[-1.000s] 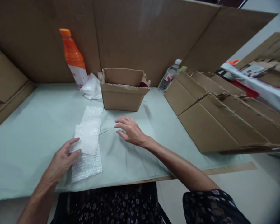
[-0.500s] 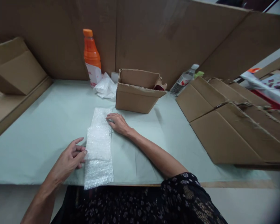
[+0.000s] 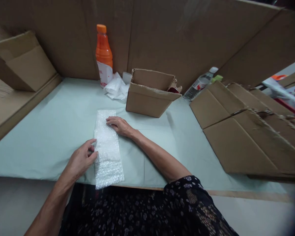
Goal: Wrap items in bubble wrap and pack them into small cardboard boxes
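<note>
A long strip of bubble wrap (image 3: 107, 147) lies lengthwise on the pale green table cover (image 3: 51, 131), its near end reaching the table's front edge. My left hand (image 3: 82, 159) rests at the strip's left edge, fingertips curled against it. My right hand (image 3: 119, 125) lies flat on the strip's far right part, fingers stretched out and pressing it down. Behind my right hand stands a small open cardboard box (image 3: 149, 96) with something dark red inside.
An orange bottle (image 3: 104, 55) and crumpled white plastic (image 3: 116, 88) stand at the back by the cardboard wall. A clear water bottle (image 3: 200, 83) lies behind flattened cardboard boxes (image 3: 245, 131) on the right. Another folded box (image 3: 19, 60) sits at the far left.
My right hand went from hovering over the table to lying on the far end of the bubble wrap. My left hand stayed at the strip's left edge. The view shifted left.
</note>
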`<state>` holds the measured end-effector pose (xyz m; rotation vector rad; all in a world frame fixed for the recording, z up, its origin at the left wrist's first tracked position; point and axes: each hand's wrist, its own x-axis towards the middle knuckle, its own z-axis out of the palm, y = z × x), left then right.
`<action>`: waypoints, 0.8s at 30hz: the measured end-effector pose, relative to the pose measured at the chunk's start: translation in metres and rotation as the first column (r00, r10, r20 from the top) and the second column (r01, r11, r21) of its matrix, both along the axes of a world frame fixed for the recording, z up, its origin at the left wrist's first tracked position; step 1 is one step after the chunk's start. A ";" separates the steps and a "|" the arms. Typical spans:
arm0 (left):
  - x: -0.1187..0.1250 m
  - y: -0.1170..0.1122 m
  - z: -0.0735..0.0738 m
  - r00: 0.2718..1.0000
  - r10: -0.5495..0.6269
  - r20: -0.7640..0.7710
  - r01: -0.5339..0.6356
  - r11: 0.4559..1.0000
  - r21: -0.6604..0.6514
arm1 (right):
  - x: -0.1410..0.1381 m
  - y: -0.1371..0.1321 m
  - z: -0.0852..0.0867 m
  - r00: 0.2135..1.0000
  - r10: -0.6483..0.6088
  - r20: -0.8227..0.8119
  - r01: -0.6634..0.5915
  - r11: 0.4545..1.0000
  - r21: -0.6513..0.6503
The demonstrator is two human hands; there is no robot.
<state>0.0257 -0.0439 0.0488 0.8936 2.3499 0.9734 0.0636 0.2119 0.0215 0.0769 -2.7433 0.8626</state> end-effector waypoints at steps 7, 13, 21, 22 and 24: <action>0.016 -0.015 0.013 0.871 -0.040 -0.489 0.106 0.988 0.109 | 0.100 -0.018 0.031 0.990 0.131 0.049 -0.134 0.988 0.082; 0.022 -0.015 -0.004 0.770 -0.315 -0.555 0.459 0.878 0.138 | 0.176 -0.075 0.045 0.906 0.400 0.139 -0.420 0.888 0.188; 0.014 -0.018 0.004 0.937 -0.318 -0.148 0.340 0.927 0.160 | 0.146 -0.095 0.030 0.978 0.198 0.070 -0.207 0.966 0.154; 0.012 -0.021 0.008 0.949 -0.306 -0.071 0.314 0.931 0.185 | 0.143 -0.093 0.033 0.986 0.155 0.059 -0.161 0.980 0.114; 0.009 -0.030 0.012 0.954 -0.293 0.059 0.271 0.932 0.242 | 0.138 -0.088 0.041 0.991 0.124 0.051 -0.126 0.991 0.039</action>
